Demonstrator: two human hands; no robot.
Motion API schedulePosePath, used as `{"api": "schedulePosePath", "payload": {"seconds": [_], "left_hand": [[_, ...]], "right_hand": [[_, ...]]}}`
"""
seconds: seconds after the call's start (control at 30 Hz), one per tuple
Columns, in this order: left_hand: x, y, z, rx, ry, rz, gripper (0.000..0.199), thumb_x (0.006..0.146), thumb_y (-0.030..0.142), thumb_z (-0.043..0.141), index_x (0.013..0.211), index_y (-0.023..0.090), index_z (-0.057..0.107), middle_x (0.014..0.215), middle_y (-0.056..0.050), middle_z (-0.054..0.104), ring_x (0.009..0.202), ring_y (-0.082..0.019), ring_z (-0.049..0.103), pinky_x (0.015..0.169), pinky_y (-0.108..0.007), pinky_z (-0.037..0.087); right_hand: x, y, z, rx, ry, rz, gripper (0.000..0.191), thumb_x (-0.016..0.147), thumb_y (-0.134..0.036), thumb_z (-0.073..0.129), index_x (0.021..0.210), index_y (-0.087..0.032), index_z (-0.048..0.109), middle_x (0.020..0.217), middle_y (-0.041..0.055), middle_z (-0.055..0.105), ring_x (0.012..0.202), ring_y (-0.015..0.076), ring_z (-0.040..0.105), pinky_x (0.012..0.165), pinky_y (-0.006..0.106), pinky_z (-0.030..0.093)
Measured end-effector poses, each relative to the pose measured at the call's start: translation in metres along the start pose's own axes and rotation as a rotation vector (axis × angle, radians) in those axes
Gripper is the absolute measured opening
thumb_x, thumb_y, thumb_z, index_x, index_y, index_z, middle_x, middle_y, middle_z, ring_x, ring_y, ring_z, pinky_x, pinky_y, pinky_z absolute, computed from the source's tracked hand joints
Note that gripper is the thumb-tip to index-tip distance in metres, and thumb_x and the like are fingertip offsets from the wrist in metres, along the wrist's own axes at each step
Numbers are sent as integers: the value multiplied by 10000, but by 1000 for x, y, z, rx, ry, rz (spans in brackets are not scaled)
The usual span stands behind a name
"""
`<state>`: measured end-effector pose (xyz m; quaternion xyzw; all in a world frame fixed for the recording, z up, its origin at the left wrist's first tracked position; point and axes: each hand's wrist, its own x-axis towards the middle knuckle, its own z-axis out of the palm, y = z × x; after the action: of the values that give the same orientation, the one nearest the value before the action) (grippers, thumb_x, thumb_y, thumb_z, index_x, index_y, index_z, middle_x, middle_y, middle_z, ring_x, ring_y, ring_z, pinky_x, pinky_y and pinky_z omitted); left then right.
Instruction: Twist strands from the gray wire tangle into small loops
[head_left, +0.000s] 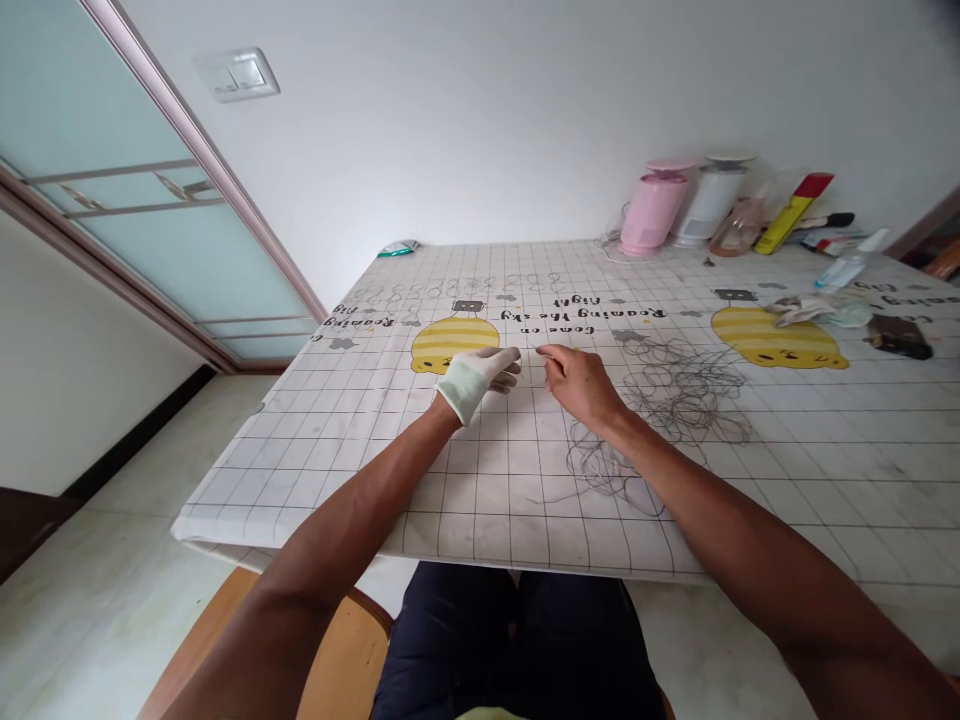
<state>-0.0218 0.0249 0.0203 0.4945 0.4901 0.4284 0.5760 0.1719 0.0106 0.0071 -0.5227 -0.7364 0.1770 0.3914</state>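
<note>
Two hands are being held above the middle of a grid-printed table [247, 480], close together but not touching. A white glove is being worn on the left hand [472, 382], whose fingers are being held slightly spread, directed toward the right hand, with nothing visible in their grasp. The right hand [581, 385] is bare. Its fingers are being drawn narrow, with thumb and forefinger almost pinched together, and whether a fine strand is being gripped between them cannot be told. A loose tangle of thin grey wire [660, 420] is being shown lying just beside and below the right hand, spreading toward the table's right side. The gloved hand is being held over the lower right of a printed yellow bee [454, 342]. Along the far edge, a pink appliance [651, 210], a white appliance [709, 200], a peach-tinted bottle [739, 228] and a yellow-and-red box [793, 213] are being shown standing or leaning together. Near the far right corner, a clear spray bottle [844, 272], crumpled cloth [817, 312] and a dark wallet [900, 337] are being shown lying on the table.
</note>
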Motion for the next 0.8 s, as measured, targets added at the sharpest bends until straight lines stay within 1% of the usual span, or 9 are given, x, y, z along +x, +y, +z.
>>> {"api": "schedulePosePath", "payload": {"seconds": [0.07,0.13,0.27,0.37,0.43,0.57,0.67,0.73,0.8], "left_hand": [[0,0,0,8,2,0,159,913,300,734,923,146,770,902,-93,740,702,-129,653,632,-263,528],[1,-1,2,-24,9,-3,108,913,234,723,892,137,766,822,-70,706,666,-116,623,618,-258,503],[3,-2,4,-162,-1,-24,120,914,194,744,817,126,725,746,-39,639,599,-82,541,599,-248,454],[2,-1,1,-303,-69,-54,131,925,185,760,830,113,706,758,-33,628,609,-71,544,624,-239,459],[1,-1,-1,-380,-112,-89,129,959,173,724,852,105,698,756,-30,630,617,-73,559,636,-234,471],[2,-3,-3,-409,-148,-168,148,999,160,666,865,102,684,765,-47,664,620,-92,595,629,-243,486],[5,-7,-3,-381,-187,-183,147,993,166,673,867,92,691,769,-56,672,619,-104,610,619,-255,487],[6,-10,-2,-355,-207,-178,146,989,176,674,880,83,705,798,-73,688,626,-108,619,617,-260,485],[5,-11,0,-316,-213,-164,151,983,184,676,880,83,719,842,-92,708,645,-110,628,625,-263,485]], "right_hand": [[-1,0,2,8,8,-6,343,1027,-207,517,1270,-142,750,660,13,654,647,183,629,717,300,498],[-2,0,2,24,13,-10,353,1033,-218,510,1293,-150,740,665,9,651,638,178,623,703,293,496],[-4,-1,4,74,48,-62,336,1032,-218,482,1197,-184,773,667,7,652,629,168,622,658,279,489],[-7,-4,4,130,72,-144,325,1029,-211,472,1141,-193,776,652,1,646,594,160,612,595,268,467],[-9,-8,2,123,64,-195,305,1024,-202,479,1097,-196,775,635,-7,629,562,148,583,569,267,444],[-11,-13,-6,67,-30,-292,278,1009,-174,490,1041,-188,766,612,-21,592,518,125,519,540,267,391],[-10,-12,-15,4,-115,-312,279,989,-139,493,1028,-177,767,599,-23,590,502,118,492,524,264,360],[-9,-11,-20,-44,-173,-305,283,972,-114,497,1021,-170,770,628,-7,636,514,118,505,529,264,362],[-7,-9,-24,-70,-240,-290,289,965,-101,499,1025,-167,774,725,26,716,552,124,553,550,265,389]]}}
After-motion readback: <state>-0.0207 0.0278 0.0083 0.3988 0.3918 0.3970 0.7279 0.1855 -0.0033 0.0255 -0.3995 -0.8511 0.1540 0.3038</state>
